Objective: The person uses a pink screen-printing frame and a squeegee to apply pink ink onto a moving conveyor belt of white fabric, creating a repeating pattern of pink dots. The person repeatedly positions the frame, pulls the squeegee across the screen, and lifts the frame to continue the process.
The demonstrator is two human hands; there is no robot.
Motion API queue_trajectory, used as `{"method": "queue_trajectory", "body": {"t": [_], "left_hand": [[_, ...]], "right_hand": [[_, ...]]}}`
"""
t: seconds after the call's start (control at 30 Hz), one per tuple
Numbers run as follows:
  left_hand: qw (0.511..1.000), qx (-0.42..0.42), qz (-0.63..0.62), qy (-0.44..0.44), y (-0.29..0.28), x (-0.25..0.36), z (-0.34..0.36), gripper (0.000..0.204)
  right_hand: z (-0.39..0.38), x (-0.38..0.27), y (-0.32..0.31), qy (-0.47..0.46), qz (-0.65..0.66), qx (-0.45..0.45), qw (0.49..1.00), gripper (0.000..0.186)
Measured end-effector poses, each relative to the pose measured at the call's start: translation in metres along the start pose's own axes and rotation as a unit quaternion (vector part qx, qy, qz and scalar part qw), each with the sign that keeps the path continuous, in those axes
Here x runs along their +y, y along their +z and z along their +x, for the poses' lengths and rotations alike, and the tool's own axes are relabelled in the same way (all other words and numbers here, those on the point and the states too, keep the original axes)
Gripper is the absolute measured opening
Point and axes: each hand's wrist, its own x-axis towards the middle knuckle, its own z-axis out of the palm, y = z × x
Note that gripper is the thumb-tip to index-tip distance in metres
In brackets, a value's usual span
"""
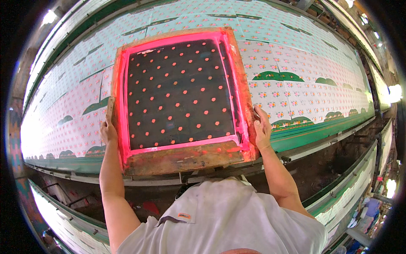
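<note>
wood under each grip: the left hand (109, 133), left of centre in the picture, was closed along the outer side of a stained screen (186, 161), and the right hand (263, 130), right of centre, lay against the opposite side, fingers loosely curled; how far they wrapped beneath could not be told. the screen sat directly between the two, at the picture's centre and a little above, both hands touching it low on its sides, neither clearly nearer. it looked close to square, top leaning slightly left, so no long axis stood out.

inside its rim, like a shallow tray, pink ink (123, 106) lined the edges around a dark mesh (165, 99) dotted with coral spots.

farther out, white flowered sheets (304, 95) spread left and right, pale blue ones (190, 20) across the top, over a green surface (296, 139) edged by a metal rail (321, 151). mixed clutter (372, 209) filled the lower right; whether any of it was a container could not be told.
</note>
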Motion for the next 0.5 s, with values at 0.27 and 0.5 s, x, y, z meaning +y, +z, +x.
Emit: {"method": "queue_trajectory", "body": {"t": [0.27, 0.5], "left_hand": [[0.998, -0.005, -0.067, -0.001, -0.001, -0.002, -0.005, 0.086], [0.988, -0.023, -0.154, -0.011, 0.004, -0.009, -0.004, 0.069]], "right_hand": [[-0.005, 0.004, -0.003, 0.073, 0.055, 0.044, 0.995, 0.059], [0.014, -0.067, 0.030, -0.075, -0.209, -0.061, 0.973, 0.039]]}}
